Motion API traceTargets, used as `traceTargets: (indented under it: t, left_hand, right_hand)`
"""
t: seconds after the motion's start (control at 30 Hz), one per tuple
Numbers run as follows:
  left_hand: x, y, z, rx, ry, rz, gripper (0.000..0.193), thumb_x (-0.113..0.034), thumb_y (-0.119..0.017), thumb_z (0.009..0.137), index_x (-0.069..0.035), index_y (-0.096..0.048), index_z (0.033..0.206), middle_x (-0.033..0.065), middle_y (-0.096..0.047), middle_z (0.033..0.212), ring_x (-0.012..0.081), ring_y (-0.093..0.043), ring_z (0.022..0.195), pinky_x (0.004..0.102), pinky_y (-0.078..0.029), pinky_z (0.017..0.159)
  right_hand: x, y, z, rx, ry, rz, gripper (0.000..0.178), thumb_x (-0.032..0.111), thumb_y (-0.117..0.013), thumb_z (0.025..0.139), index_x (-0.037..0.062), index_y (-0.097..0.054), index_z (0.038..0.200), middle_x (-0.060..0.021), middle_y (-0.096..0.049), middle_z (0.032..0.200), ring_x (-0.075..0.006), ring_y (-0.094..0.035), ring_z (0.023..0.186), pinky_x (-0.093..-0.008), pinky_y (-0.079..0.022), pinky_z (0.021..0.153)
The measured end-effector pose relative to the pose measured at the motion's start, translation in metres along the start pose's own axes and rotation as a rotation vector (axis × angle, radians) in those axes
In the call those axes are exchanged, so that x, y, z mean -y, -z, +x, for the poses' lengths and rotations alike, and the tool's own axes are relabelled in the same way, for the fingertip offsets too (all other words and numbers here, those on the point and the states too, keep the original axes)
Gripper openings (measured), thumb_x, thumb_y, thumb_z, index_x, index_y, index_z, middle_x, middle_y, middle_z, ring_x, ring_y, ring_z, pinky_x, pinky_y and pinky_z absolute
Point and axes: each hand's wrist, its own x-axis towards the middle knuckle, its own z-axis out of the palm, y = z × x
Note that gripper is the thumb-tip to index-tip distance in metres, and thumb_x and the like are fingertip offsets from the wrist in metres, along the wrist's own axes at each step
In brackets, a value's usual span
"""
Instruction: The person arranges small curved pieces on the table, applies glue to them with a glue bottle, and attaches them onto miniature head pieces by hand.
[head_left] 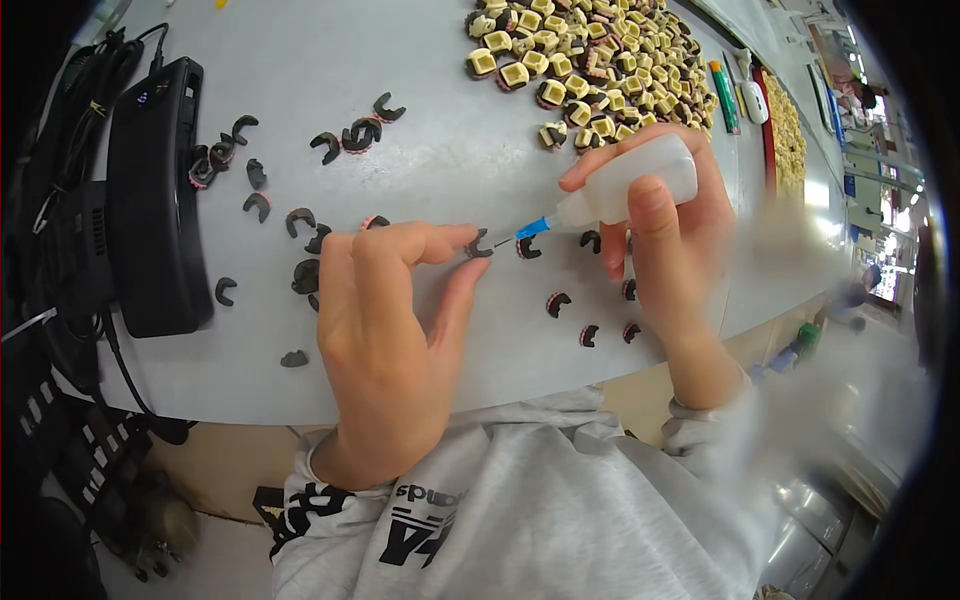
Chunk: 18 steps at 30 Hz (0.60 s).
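While we pinch a small dark curved piece point(480, 244) between the fingers of our left hand point(388, 335), our right hand point(685, 240) wraps its fingers around a translucent squeeze bottle point(625, 180). The piece is just left of the bottle's blue nozzle point(533, 228) (a thin needle point(503, 242) points at it; we cannot tell whether they touch). Beyond the bottle, yellowish pieces point(610, 75) heap the tabletop point(420, 170); well left of the bottle lies a black box point(150, 200).

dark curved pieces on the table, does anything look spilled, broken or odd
Nothing looks spilled or clearly damaged. The dark curved pieces lie scattered at mixed angles, a few bunched beside the black device: untidy, not odd.
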Motion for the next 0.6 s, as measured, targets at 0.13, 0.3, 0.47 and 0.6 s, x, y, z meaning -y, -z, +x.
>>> traceTargets:
  t: [0.13, 0.3, 0.47, 0.6]
  left_hand:
    - [-0.0001, -0.0007, 0.0007, -0.012, -0.006, 0.007, 0.037, 0.001, -0.076, 0.070, -0.006, -0.045, 0.090, 0.0047, -0.069, 0.088, 0.0141, -0.051, 0.073, 0.0259, -0.037, 0.062]
    - [-0.0002, -0.0016, 0.0001, -0.015, -0.008, 0.011, 0.039, 0.001, -0.077, 0.069, -0.006, -0.045, 0.090, 0.0053, -0.069, 0.086, 0.0134, -0.050, 0.071, 0.0248, -0.036, 0.060]
    - [0.0006, -0.0014, -0.0003, -0.013, -0.020, 0.024, 0.039, 0.001, -0.077, 0.069, -0.006, -0.045, 0.090, 0.0055, -0.069, 0.086, 0.0129, -0.052, 0.071, 0.0245, -0.036, 0.060]
    - [0.0009, -0.0016, -0.0002, -0.021, -0.025, 0.022, 0.039, 0.002, -0.077, 0.069, -0.006, -0.045, 0.090, 0.0054, -0.069, 0.086, 0.0125, -0.052, 0.071, 0.0242, -0.036, 0.060]
  right_hand:
    - [-0.0011, -0.0003, 0.0015, 0.028, -0.012, -0.018, 0.040, 0.039, -0.055, 0.091, 0.0020, -0.045, 0.104, -0.0210, -0.064, 0.088, -0.0079, -0.046, 0.044, -0.0182, -0.035, 0.037]
    - [-0.0011, -0.0015, 0.0018, 0.029, -0.017, -0.027, 0.042, 0.040, -0.057, 0.090, 0.0008, -0.046, 0.103, -0.0213, -0.063, 0.087, -0.0085, -0.047, 0.045, -0.0181, -0.036, 0.036]
    - [-0.0018, -0.0036, 0.0007, 0.026, -0.022, -0.016, 0.044, 0.041, -0.058, 0.089, 0.0008, -0.046, 0.102, -0.0199, -0.064, 0.086, -0.0082, -0.047, 0.045, -0.0179, -0.036, 0.036]
    - [-0.0008, -0.0023, 0.0010, 0.032, -0.029, -0.030, 0.044, 0.042, -0.058, 0.089, 0.0012, -0.046, 0.101, -0.0191, -0.064, 0.086, -0.0078, -0.046, 0.043, -0.0177, -0.036, 0.036]
